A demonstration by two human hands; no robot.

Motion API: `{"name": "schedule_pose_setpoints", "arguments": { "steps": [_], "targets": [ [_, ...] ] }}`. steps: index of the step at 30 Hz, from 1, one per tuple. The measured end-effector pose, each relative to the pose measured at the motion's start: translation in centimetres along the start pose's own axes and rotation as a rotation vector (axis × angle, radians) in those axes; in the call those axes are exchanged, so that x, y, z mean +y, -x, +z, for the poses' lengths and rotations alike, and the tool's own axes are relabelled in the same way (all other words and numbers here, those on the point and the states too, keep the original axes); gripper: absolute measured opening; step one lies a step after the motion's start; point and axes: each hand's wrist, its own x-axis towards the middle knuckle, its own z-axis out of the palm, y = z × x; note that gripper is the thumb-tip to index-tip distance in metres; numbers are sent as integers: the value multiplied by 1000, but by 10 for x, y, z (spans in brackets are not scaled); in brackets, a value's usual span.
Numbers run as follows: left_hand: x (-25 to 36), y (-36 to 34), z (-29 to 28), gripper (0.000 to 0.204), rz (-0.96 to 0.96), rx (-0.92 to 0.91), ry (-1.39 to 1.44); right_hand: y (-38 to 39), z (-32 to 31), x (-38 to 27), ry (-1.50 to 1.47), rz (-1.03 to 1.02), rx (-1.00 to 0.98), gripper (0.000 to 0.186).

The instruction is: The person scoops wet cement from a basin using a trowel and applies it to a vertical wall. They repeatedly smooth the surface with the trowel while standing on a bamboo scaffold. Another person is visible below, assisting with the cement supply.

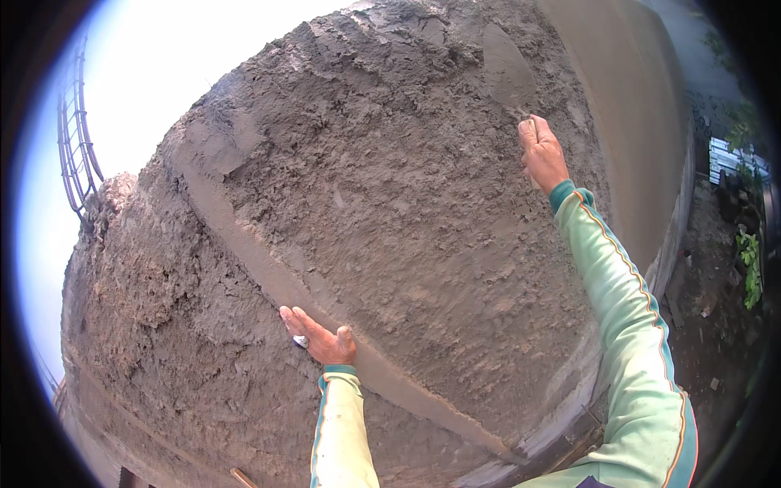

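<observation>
A pointing trowel [506,69] lies with its mud-coated blade against the rough wet plaster on the wall [407,187], at the upper right. My right hand [543,153] is closed around its handle, thumb along the top. Lower and to the left, my left hand [325,340] is open, fingers stretched out, at a smoother raised plaster band [277,281] that slants down the wall. It holds nothing; whether the palm presses on the surface cannot be told. Something whitish wraps one of its fingers.
Smooth grey plaster [643,106] covers the wall section to the right. Steel reinforcing bars [75,134] rise above the wall at the upper left. Green leaves [748,268] and ground with debris show at the far right. A small wooden piece [242,478] sits at the bottom edge.
</observation>
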Motion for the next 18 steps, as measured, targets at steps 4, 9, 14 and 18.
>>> {"name": "schedule_pose_setpoints", "arguments": {
  "steps": [4, 9, 14, 18],
  "targets": [
    [-6, -4, -6, 104, 20, -3, -76, -56, 28, -42, -10, 60, -164, 44],
    [-5, 1, -5, 105, -8, -10, -98, -138, 103, -113, 29, 37, -150, 40],
    [1, -8, 1, 105, -1, -20, -126, -203, 114, -165, 389, -35, -84, 44],
    [1, -3, -5, 104, -19, -24, -163, -150, 101, -140, 575, -190, -161, 45]
  ]
}}
